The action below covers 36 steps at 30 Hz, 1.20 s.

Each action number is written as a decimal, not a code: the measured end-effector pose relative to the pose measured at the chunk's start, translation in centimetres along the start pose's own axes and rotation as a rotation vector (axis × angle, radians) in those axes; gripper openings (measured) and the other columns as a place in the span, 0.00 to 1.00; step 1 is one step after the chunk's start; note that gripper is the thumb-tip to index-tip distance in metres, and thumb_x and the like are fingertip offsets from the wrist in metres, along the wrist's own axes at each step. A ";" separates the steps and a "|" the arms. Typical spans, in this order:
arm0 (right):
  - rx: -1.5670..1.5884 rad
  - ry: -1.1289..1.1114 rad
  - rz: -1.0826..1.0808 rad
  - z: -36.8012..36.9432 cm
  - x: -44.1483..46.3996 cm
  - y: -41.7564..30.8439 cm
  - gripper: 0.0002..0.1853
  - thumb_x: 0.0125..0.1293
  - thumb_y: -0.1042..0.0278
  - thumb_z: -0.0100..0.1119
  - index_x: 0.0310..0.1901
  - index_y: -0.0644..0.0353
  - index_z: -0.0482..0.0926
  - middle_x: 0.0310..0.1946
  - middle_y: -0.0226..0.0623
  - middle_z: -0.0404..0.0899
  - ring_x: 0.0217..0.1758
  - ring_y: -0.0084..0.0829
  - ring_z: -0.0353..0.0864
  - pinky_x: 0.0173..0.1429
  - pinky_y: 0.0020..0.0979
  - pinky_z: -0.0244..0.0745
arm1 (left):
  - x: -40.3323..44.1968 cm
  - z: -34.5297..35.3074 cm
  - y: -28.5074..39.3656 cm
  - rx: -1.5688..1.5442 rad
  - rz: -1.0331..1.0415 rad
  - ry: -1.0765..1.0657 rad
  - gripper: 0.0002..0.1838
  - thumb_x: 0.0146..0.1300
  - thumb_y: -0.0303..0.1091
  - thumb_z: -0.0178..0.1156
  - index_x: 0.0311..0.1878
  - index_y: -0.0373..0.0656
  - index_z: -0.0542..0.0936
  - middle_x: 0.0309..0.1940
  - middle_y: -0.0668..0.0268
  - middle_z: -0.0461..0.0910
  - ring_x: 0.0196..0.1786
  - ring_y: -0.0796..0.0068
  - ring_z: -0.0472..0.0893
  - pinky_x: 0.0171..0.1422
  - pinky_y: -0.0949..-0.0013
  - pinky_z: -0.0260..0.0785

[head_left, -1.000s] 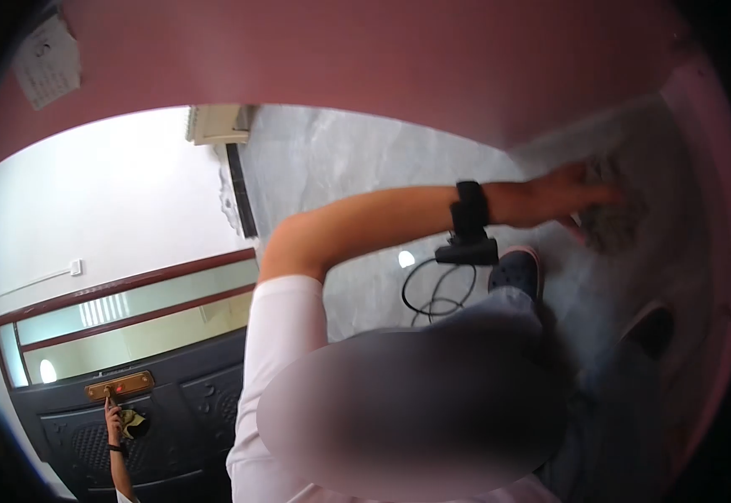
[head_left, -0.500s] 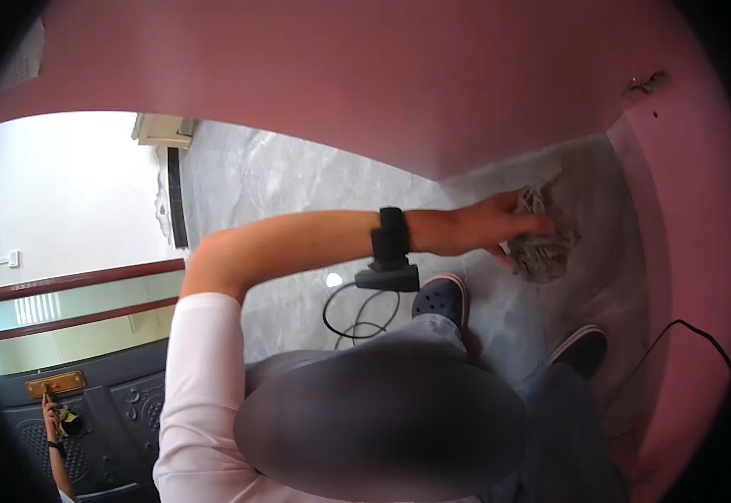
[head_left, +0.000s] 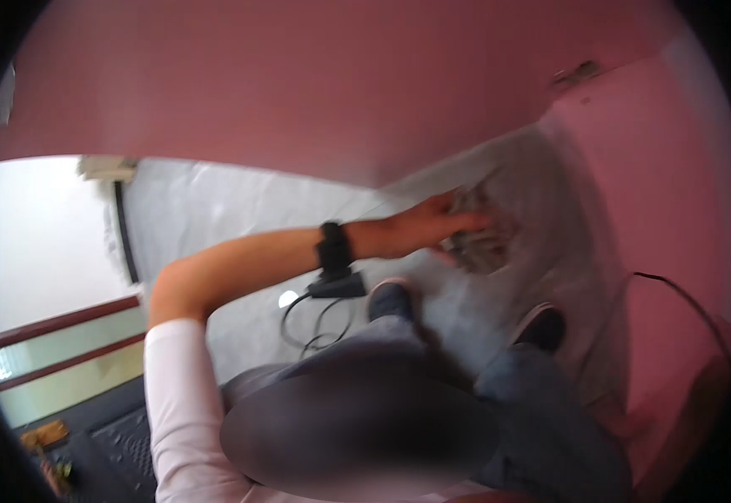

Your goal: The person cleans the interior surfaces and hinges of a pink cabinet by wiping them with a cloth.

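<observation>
My left hand (head_left: pixel 432 225) reaches across from the left, its fingers closed around a crumpled grey cloth (head_left: pixel 476 239). The cloth is bunched up, with part of it hanging past the fingers, and motion blurs it. Below it in the picture is the grey marbled floor (head_left: pixel 214 201). A black strap with a small box (head_left: pixel 336 264) sits on my left wrist, and a black cable (head_left: pixel 298 314) loops down from it. A large pink panel (head_left: pixel 298 84) spans the top of the view. My right hand is out of view.
A pink wall (head_left: pixel 650 210) stands at the right, with a black cord (head_left: pixel 684 303) along it. A metal latch (head_left: pixel 579 74) is at upper right. My dark shoes (head_left: pixel 541 327) are on the floor. Another person's hand (head_left: pixel 51 474) is by a dark door (head_left: pixel 118 448) at lower left.
The view has swung, so most things appear farther left. My left hand still grips the cloth. The other person's hand has slipped towards the lower left edge.
</observation>
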State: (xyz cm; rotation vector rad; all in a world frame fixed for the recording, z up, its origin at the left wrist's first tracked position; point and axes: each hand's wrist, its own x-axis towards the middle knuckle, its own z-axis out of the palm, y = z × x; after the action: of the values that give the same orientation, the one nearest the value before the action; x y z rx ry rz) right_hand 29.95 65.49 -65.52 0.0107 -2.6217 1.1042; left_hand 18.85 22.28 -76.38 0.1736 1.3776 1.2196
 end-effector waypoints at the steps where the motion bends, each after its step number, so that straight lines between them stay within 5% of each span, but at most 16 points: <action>1: -0.009 0.078 -0.100 -1.6 0.5 -2.3 0.19 0.81 0.66 0.40 0.65 0.66 0.68 0.49 0.41 0.79 0.54 0.29 0.80 0.61 0.34 0.78 | 0.3 -0.3 -0.7 -0.022 0.010 0.028 0.44 0.67 0.62 0.61 0.76 0.45 0.58 0.68 0.59 0.70 0.70 0.63 0.70 0.67 0.55 0.70; 4: 0.030 0.173 -0.349 -2.0 2.6 -7.6 0.19 0.81 0.65 0.39 0.65 0.66 0.68 0.48 0.41 0.79 0.54 0.29 0.80 0.61 0.34 0.78 | -0.7 0.7 0.0 -0.016 0.054 0.068 0.44 0.68 0.62 0.60 0.77 0.46 0.57 0.69 0.60 0.69 0.71 0.62 0.70 0.70 0.54 0.68; 6: 0.137 -0.038 -0.317 3.1 4.4 -8.4 0.19 0.81 0.65 0.39 0.65 0.66 0.68 0.48 0.40 0.79 0.54 0.28 0.80 0.61 0.34 0.78 | -0.9 0.8 0.6 0.001 0.111 0.022 0.45 0.68 0.61 0.60 0.77 0.46 0.56 0.70 0.59 0.68 0.70 0.63 0.71 0.70 0.54 0.68; 7: 0.195 -0.134 -0.073 7.0 4.4 -8.1 0.17 0.82 0.67 0.37 0.64 0.65 0.68 0.52 0.40 0.78 0.54 0.30 0.80 0.63 0.34 0.75 | 1.0 0.9 0.7 0.010 0.114 0.017 0.45 0.68 0.61 0.61 0.78 0.45 0.55 0.70 0.59 0.68 0.70 0.63 0.71 0.70 0.54 0.68; 8: 0.743 -0.376 0.159 10.0 4.0 -5.5 0.19 0.82 0.62 0.40 0.66 0.62 0.67 0.60 0.39 0.75 0.58 0.31 0.78 0.64 0.38 0.75 | 0.6 1.3 1.2 0.015 0.144 -0.002 0.45 0.68 0.61 0.61 0.78 0.45 0.55 0.70 0.59 0.68 0.70 0.63 0.71 0.70 0.54 0.68; 11: 0.727 -0.609 0.832 15.8 1.4 -5.2 0.29 0.79 0.48 0.49 0.73 0.55 0.60 0.70 0.39 0.67 0.71 0.37 0.70 0.70 0.51 0.72 | 1.7 1.6 1.4 0.186 0.227 0.086 0.47 0.67 0.57 0.64 0.79 0.45 0.52 0.69 0.57 0.68 0.69 0.63 0.71 0.68 0.55 0.71; 13: 0.897 -0.672 0.865 17.4 1.0 -4.9 0.31 0.78 0.48 0.51 0.74 0.56 0.60 0.69 0.39 0.68 0.70 0.35 0.71 0.69 0.48 0.73 | 1.9 2.5 2.5 0.176 0.241 0.129 0.51 0.65 0.56 0.67 0.77 0.35 0.53 0.68 0.53 0.68 0.66 0.62 0.75 0.60 0.61 0.76; 15: 1.085 -0.734 0.913 17.7 0.8 -5.0 0.32 0.77 0.48 0.54 0.74 0.57 0.60 0.69 0.40 0.69 0.70 0.33 0.72 0.68 0.46 0.74 | 1.4 3.5 3.5 0.258 0.354 0.178 0.49 0.64 0.51 0.69 0.77 0.37 0.53 0.68 0.53 0.68 0.66 0.62 0.74 0.62 0.61 0.76; 17: 1.189 -0.668 0.715 17.0 2.4 -5.9 0.32 0.77 0.50 0.54 0.73 0.59 0.61 0.69 0.41 0.69 0.72 0.35 0.70 0.70 0.45 0.73 | 0.3 4.0 5.1 0.346 0.466 0.231 0.47 0.64 0.46 0.70 0.78 0.39 0.54 0.68 0.53 0.68 0.66 0.61 0.74 0.64 0.61 0.75; 19: 1.140 -0.372 0.534 16.2 4.1 -6.4 0.30 0.77 0.52 0.54 0.72 0.60 0.62 0.67 0.40 0.71 0.70 0.35 0.73 0.71 0.42 0.73 | -1.5 4.2 7.0 0.267 0.702 0.201 0.41 0.66 0.31 0.67 0.78 0.46 0.56 0.75 0.59 0.59 0.72 0.62 0.67 0.70 0.59 0.71; 23: 0.999 -0.002 0.189 13.7 10.1 -7.8 0.27 0.73 0.59 0.61 0.67 0.62 0.67 0.62 0.37 0.75 0.63 0.29 0.76 0.67 0.37 0.73 | -1.3 4.4 10.6 0.407 1.005 0.325 0.40 0.66 0.23 0.63 0.78 0.47 0.57 0.76 0.62 0.58 0.75 0.63 0.64 0.72 0.59 0.70; 25: 0.801 0.179 0.008 14.3 11.4 -8.5 0.25 0.72 0.62 0.64 0.65 0.62 0.70 0.59 0.37 0.76 0.60 0.27 0.76 0.65 0.35 0.73 | -0.3 4.2 11.4 0.406 1.134 0.342 0.37 0.65 0.24 0.62 0.76 0.49 0.61 0.71 0.53 0.63 0.65 0.59 0.75 0.63 0.62 0.75; 27: 0.612 0.497 -0.258 16.2 12.2 -9.3 0.22 0.68 0.67 0.68 0.58 0.64 0.74 0.54 0.35 0.79 0.55 0.25 0.77 0.62 0.32 0.73 | 0.6 4.0 11.3 0.419 1.064 0.342 0.38 0.65 0.25 0.62 0.77 0.48 0.60 0.72 0.52 0.63 0.64 0.59 0.76 0.60 0.62 0.76; 31: 0.566 0.446 -0.223 19.5 11.2 -4.2 0.19 0.67 0.69 0.70 0.55 0.65 0.75 0.51 0.35 0.79 0.54 0.25 0.78 0.61 0.31 0.73 | 3.3 3.7 9.7 0.369 0.832 0.334 0.39 0.67 0.31 0.62 0.78 0.46 0.56 0.72 0.49 0.63 0.62 0.61 0.77 0.55 0.62 0.76; 36: 0.622 0.260 0.075 18.8 10.1 -0.9 0.23 0.68 0.64 0.69 0.59 0.64 0.73 0.55 0.36 0.78 0.58 0.26 0.77 0.64 0.33 0.73 | 5.7 3.3 7.5 0.231 0.530 0.233 0.41 0.70 0.37 0.62 0.80 0.47 0.52 0.72 0.48 0.64 0.62 0.64 0.76 0.59 0.62 0.75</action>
State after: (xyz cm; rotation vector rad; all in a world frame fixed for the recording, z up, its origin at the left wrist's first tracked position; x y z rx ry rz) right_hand 15.43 52.79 -74.57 -0.0931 -1.9799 1.7678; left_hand 15.86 31.45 -73.70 0.6048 1.7416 1.5450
